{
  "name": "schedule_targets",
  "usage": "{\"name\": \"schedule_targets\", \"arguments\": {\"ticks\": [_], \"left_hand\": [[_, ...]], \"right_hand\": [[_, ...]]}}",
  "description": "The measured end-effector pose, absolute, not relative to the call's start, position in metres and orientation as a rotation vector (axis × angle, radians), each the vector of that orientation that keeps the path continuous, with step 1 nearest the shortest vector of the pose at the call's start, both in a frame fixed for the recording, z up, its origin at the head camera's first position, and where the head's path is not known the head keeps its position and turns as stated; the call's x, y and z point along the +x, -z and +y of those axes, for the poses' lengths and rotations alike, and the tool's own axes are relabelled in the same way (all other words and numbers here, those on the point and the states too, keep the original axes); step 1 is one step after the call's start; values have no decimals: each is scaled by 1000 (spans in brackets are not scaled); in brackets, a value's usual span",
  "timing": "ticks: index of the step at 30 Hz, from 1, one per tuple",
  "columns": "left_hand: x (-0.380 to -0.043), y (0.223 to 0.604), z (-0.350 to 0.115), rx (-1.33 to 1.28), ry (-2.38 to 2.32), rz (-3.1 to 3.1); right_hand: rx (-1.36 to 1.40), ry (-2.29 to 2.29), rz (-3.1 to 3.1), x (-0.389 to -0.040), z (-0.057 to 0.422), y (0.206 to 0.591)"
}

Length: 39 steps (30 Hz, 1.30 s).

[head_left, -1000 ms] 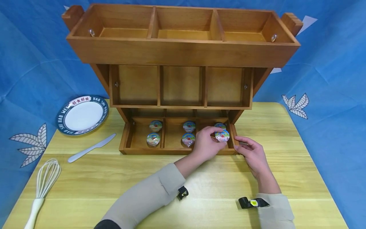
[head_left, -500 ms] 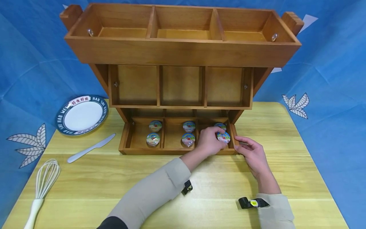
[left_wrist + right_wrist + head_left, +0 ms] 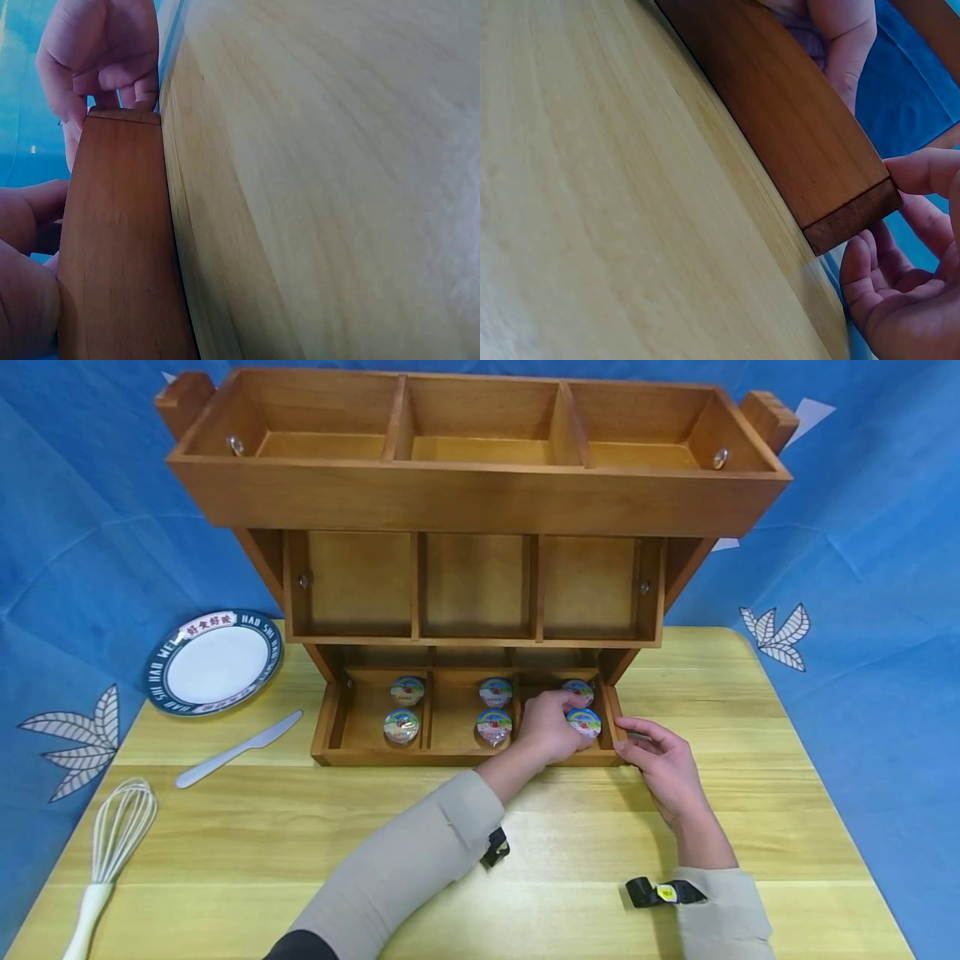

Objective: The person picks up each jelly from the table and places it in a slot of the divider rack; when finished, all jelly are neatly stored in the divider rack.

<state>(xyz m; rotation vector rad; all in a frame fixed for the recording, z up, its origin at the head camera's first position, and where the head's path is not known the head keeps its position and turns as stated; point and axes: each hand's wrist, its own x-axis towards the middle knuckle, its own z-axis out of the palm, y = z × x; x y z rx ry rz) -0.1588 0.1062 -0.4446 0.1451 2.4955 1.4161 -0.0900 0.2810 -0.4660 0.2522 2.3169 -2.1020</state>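
In the head view a three-tier wooden rack [image 3: 480, 497] stands at the back of the table. My left hand [image 3: 551, 727] reaches into its bottom right compartment. Thumb and fingers pinch a small jelly cup [image 3: 583, 722] with a rainbow-printed lid, in front of another jelly cup [image 3: 577, 691] that the hand partly covers. My right hand [image 3: 663, 764] grips the front right corner of the bottom tray [image 3: 450, 758] between thumb and fingers. That corner also shows in the right wrist view, with the right hand [image 3: 915, 277] around it. The left wrist view hides the held cup behind the tray front.
Two jelly cups [image 3: 494, 726] sit in the bottom middle compartment, and two more [image 3: 402, 725] in the bottom left one. Left of the rack lie a green-rimmed plate [image 3: 217, 662], a pale knife [image 3: 240, 749] and a whisk [image 3: 112, 852]. A blue cloth [image 3: 862, 527] hangs behind.
My left hand has moved slightly right and lowered the jelly cup into the bottom right compartment. The right hand has stayed at the tray corner.
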Motion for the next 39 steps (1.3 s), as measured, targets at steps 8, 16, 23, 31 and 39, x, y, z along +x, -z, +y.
{"name": "schedule_targets", "arguments": {"ticks": [8,16,23,31,39], "left_hand": [[-161,445,107,107,-1403,2480],[-162,444,105,139,-1389,2449],[-163,443,101,156,-1370,2442],[-163,438,97,225,-1324,2517],[-149,431,82,413,-1355,2577]], "right_hand": [[265,2116,2301,-90,280,467],[269,2133,2289,-91,280,467],[260,2098,2304,-92,280,467],[254,2118,2291,-94,280,465],[264,2077,2311,-95,282,464]]}}
